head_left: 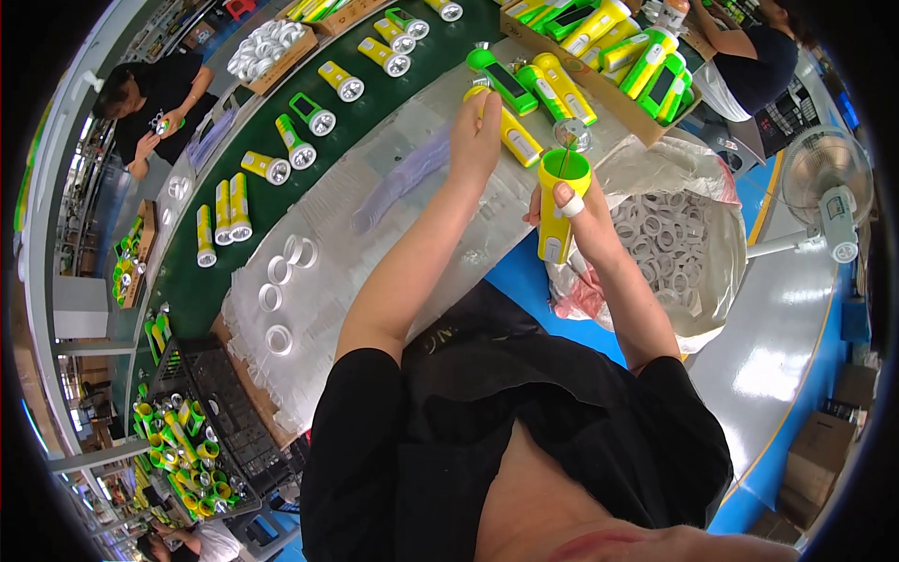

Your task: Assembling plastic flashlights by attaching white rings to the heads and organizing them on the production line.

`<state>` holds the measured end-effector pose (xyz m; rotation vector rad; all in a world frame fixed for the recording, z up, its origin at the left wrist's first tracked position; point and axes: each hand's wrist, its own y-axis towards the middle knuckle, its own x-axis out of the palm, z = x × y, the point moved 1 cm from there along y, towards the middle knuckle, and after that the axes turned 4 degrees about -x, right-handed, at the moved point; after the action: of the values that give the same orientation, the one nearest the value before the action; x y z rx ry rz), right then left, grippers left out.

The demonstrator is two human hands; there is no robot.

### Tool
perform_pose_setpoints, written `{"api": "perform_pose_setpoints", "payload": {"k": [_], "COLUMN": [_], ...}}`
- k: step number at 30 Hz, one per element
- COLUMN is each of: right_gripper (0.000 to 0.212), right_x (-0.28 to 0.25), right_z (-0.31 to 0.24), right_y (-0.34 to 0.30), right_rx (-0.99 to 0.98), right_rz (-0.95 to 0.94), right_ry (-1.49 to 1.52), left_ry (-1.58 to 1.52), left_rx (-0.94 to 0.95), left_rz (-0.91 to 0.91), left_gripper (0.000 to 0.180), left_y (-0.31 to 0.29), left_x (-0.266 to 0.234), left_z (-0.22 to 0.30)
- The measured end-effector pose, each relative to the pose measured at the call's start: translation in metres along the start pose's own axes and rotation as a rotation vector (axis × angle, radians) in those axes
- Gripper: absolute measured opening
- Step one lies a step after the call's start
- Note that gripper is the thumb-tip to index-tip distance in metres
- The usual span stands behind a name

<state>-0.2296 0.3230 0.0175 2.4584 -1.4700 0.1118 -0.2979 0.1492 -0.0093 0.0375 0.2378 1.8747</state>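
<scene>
The green conveyor belt (281, 201) runs from 7 to 12 o'clock, carrying yellow and green torches (267, 167) laid crosswise. Beside it, at centre, the tabletop (375, 197) is covered in clear plastic sheet, with white rings (278, 272) at 9 o'clock. At 3 o'clock a plastic bag (693, 225) sags open, full of more white rings. A cardboard box (609, 98) at 1 o'clock holds finished torches. A black crate (211, 393) of torch parts sits at 8 o'clock.

The right hand (571, 211), one finger taped, is wrapped around a yellow torch body (559, 201), held upright with its open end up, just right of centre. A silver reflector (572, 134) hangs just above that opening. The left hand (476, 136), at 12 o'clock, has fingers pressed together, pinching something too small to tell.
</scene>
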Motion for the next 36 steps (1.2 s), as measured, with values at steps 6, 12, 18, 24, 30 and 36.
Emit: {"api": "perform_pose_setpoints", "payload": {"k": [6,12,18,24,30,36], "right_gripper": [0.056,0.05,0.043,0.035,0.04,0.04], "right_x": [0.062,0.139,0.214,0.246,0.218,0.181], "right_z": [0.014,0.026,0.049,0.06,0.057,0.063], "right_y": [-0.02,-0.036,-0.034,-0.027,-0.007,0.006], "right_rx": [0.145,0.279,0.333,0.386,0.273,0.252], "right_rz": [-0.501,-0.625,-0.699,-0.565,-0.291,-0.279], "right_ry": [0.089,0.137,0.186,0.294,0.272,0.271], "left_ry": [-0.549,-0.305,0.387,0.404,0.324,0.715], "left_rx": [-0.401,0.005,0.473,0.513,0.131,0.16], "left_rz": [-0.709,-0.099,-0.081,-0.061,0.154,0.08], "left_gripper": [0.057,0.029,0.029,0.041,0.044,0.058], "left_y": [-0.083,-0.162,-0.204,-0.205,-0.147,-0.12], "left_x": [-0.073,-0.165,-0.23,-0.252,-0.242,-0.226], "left_z": [0.056,0.05,0.053,0.043,-0.008,-0.059]}}
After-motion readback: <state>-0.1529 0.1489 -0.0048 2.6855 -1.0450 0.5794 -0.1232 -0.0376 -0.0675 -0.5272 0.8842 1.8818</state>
